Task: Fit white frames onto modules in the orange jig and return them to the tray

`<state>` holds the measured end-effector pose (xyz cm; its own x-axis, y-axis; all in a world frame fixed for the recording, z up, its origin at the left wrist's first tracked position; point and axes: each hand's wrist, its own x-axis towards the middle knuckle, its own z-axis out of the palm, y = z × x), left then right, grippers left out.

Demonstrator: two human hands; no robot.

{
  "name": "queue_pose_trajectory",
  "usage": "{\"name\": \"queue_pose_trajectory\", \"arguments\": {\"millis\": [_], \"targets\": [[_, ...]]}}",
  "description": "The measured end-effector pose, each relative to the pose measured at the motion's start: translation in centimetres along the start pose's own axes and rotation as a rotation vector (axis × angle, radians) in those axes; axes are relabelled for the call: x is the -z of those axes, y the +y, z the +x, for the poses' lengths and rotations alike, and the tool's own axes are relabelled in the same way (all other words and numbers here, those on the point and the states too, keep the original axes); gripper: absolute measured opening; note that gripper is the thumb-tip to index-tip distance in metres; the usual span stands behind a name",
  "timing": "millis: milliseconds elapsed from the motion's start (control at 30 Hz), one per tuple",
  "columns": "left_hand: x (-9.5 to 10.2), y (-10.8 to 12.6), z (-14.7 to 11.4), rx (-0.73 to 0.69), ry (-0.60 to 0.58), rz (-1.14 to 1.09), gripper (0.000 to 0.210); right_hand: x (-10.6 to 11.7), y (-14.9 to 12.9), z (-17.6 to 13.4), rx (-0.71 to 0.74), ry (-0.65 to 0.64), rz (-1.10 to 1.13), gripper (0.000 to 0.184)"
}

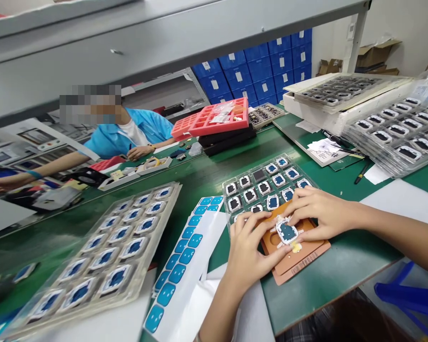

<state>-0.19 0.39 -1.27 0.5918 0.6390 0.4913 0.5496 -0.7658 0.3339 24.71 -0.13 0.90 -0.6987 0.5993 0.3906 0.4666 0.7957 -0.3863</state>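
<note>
A small square white-framed part with a blue face [286, 231] lies on an orange block [303, 256] near the table's front edge. My left hand [248, 244] grips it from the left, thumb at its lower edge and fingers at its upper left. From the right, my right hand [316, 213] holds it between curled fingers and thumb. A small yellow bit [296, 247] sits on the block beside the right thumb. Just behind is a clear tray [240, 219] of similar parts, some blue-faced, some dark. Left of my hands lies a white sheet of blue rounded stickers [188, 256].
Another tray of blue-faced parts [123, 232] stands at left; stacked trays [395, 147] stand at right. Red compartment trays [214, 118] sit farther back. A black pen [362, 172] lies at right. Across the table sits a person in a blue shirt [146, 126].
</note>
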Motion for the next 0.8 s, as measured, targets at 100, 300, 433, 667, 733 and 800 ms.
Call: {"name": "queue_pose_trajectory", "arguments": {"millis": [100, 300, 433, 667, 733, 800], "targets": [[0.1, 0.1, -0.1, 0.039, -0.060, 0.043, 0.042, -0.3, 0.2, 0.1, -0.001, -0.028, 0.011, 0.020], [0.2, -0.2, -0.2, 0.015, -0.051, -0.168, 0.048, -0.3, 0.3, 0.3, -0.023, 0.027, 0.136, 0.023], [0.3, -0.2, -0.2, 0.012, -0.219, -0.199, 0.076, -0.5, 0.5, 0.3, -0.073, 0.047, 0.213, 0.033], [0.1, -1.1, -0.1, 0.040, -0.159, -0.082, 0.068, -2.1, 1.7, 0.4, -0.227, 0.095, 0.758, 0.061], [0.6, -2.8, 0.3, 0.165, -0.044, -0.016, 0.052, -2.2, 1.9, 0.4, -0.275, 0.077, 0.840, 0.063], [1.4, -5.0, 0.6, 0.376, 0.045, 0.059, 0.045, -2.1, 2.1, 0.4, -0.309, 0.061, 0.892, 0.064]]}}
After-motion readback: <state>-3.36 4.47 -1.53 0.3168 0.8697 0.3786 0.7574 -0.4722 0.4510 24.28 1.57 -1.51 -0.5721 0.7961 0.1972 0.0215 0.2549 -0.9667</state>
